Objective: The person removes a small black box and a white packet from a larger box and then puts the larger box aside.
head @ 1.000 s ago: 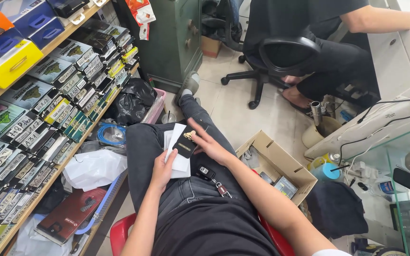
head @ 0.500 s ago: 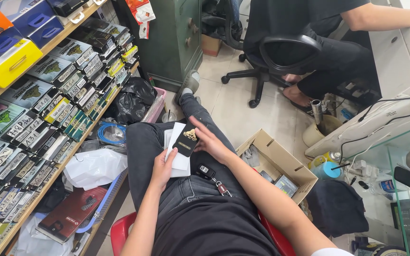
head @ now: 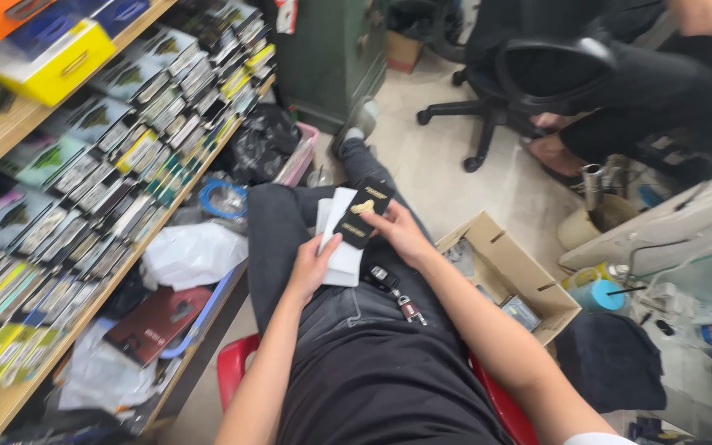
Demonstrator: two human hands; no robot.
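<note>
- Lifting clear of the white packets (head: 341, 247) since a moment before, the black card (head: 363, 213) with gold print sat pinched in the right hand (head: 401, 233), over the lap.
- Left hand (head: 311, 265) gripped the white stack.
- Rows of flat packets (head: 117, 165) filled the left shelf; a yellow box (head: 59, 62) lay above.
- An open cardboard box (head: 508, 276) stood on the right.

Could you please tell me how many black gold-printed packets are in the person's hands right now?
1. The black packet is pinched in the right hand, resting against the front of the white packets held by the left hand. More could be hidden behind that stack.
</note>
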